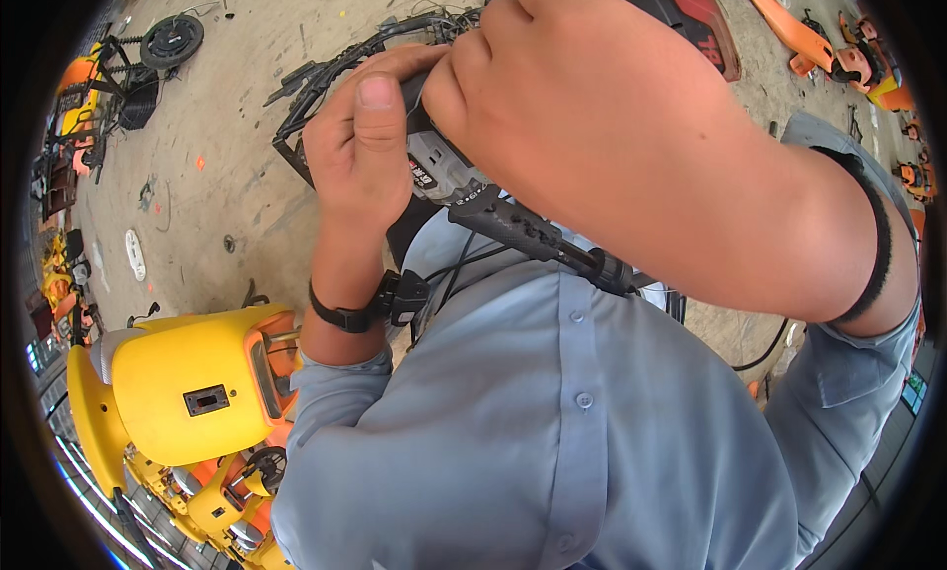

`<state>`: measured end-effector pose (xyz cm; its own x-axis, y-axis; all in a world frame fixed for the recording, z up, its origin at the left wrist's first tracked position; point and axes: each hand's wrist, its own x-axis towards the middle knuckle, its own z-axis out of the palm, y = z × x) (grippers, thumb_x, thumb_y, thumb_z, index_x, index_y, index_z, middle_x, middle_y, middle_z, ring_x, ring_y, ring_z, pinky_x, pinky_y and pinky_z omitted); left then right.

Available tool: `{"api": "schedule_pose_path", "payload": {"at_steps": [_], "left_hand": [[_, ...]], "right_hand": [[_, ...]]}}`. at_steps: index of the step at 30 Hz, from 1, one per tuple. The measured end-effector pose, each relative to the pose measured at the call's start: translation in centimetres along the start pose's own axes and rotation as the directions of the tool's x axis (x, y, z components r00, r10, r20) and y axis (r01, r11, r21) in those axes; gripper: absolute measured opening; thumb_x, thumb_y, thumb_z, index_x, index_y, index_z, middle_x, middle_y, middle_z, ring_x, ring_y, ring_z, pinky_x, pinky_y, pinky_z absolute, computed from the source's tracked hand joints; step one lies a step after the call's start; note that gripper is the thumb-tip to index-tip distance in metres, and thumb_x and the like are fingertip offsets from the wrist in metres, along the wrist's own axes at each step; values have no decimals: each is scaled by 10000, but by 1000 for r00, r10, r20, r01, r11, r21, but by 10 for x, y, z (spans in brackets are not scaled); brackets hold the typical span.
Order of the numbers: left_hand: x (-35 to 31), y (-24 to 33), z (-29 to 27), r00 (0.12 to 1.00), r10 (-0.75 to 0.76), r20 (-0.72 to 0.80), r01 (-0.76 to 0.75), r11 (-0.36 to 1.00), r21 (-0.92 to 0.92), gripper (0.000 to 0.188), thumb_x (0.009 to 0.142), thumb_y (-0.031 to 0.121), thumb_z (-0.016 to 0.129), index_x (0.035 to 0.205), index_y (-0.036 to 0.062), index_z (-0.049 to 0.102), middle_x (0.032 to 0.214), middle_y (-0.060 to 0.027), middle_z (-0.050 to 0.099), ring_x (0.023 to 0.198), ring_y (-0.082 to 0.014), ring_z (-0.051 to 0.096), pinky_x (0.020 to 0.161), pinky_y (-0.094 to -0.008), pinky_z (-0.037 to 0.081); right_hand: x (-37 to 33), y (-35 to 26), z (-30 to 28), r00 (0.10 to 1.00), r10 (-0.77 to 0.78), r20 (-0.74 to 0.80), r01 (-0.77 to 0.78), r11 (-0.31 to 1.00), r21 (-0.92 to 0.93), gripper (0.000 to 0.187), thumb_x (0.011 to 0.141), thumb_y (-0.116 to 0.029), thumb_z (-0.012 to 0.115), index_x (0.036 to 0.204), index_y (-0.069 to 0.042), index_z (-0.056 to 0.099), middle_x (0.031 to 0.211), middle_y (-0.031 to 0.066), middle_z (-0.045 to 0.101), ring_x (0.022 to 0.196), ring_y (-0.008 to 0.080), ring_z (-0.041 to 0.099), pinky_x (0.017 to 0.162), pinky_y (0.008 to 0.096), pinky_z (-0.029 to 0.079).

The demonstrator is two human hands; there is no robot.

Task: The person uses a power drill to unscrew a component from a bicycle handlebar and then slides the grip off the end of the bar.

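The fingers of the left hand [360, 151] curl around the upper end of a grey and black power tool [441, 168], with the thumb laid along the near side. The fingers of the right hand [533, 62] are bent tightly inward, close against the left fingertips at the same end of the tool; whether they grip anything cannot be told, as the palm side is hidden. The tool is in front of the chest, tilted, its black ribbed lower section running down to the right beneath the right forearm.

A black strap [370, 309] with a small block encircles the left wrist; a black band [872, 240] encircles the right arm near the sleeve. Behind the hands, a tangle of black frame parts and wires [316, 82] lies on the bare floor [232, 146]. A red and black object [705, 28] is partly hidden beyond the right forearm. Farther out are a yellow body panel [163, 383] at lower left, a black wheel [172, 41] at upper left and an orange part [784, 23] at upper right.
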<state>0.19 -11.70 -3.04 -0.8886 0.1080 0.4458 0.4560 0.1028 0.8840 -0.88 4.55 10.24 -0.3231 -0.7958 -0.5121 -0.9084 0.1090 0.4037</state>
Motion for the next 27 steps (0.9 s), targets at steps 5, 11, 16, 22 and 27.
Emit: {"api": "schedule_pose_path", "payload": {"at_steps": [5, 11, 16, 22, 27], "left_hand": [[-11, -10, 2, 991, -67, -113, 62, 997, -54, 452, 1072, 243, 414, 1093, -115, 690, 1097, -195, 713, 1063, -267, 661, 967, -371, 490], [-16, -27, -1, 987, 99, -129, -83, 989, 126, 492, 1068, 274, 392, 1087, -120, 685, 1087, -193, 715, 1037, -255, 657, 943, -363, 489], [-24, -11, 0, 981, -12, -193, 65, 960, 271, 478, 1062, 264, 395, 1098, -112, 688, 1067, -172, 715, 995, -224, 648, 911, -342, 489], [-21, -20, -4, 984, -52, -168, 107, 935, 339, 475, 1061, 265, 399, 1123, -106, 690, 1037, -139, 718, 948, -186, 642, 861, -318, 498], [-28, -45, -8, 970, -150, -191, 147, 989, -32, 491, 1070, 278, 387, 1136, -106, 685, 1007, -126, 716, 889, -166, 640, 815, -309, 507]], "right_hand": [[7, -1, 2, 999, 20, -28, -19, 999, 50, 340, 754, -386, 748, 997, -150, 758, 894, -8, 697, 895, 207, 672, 759, 382, 546], [15, -2, 4, 999, 25, -44, -21, 997, 77, 340, 752, -381, 750, 997, -145, 753, 896, -4, 696, 896, 209, 671, 760, 382, 545], [19, -3, 4, 997, 22, -70, -17, 996, 84, 341, 750, -376, 752, 996, -141, 749, 898, 0, 695, 896, 211, 670, 760, 381, 545], [19, 0, 3, 995, 29, -99, -19, 995, 95, 341, 748, -371, 755, 996, -136, 744, 900, 4, 694, 897, 213, 670, 761, 380, 544], [22, 2, 5, 993, 37, -111, -24, 993, 120, 342, 746, -366, 757, 995, -132, 740, 901, 8, 694, 897, 215, 669, 762, 380, 543]]}}
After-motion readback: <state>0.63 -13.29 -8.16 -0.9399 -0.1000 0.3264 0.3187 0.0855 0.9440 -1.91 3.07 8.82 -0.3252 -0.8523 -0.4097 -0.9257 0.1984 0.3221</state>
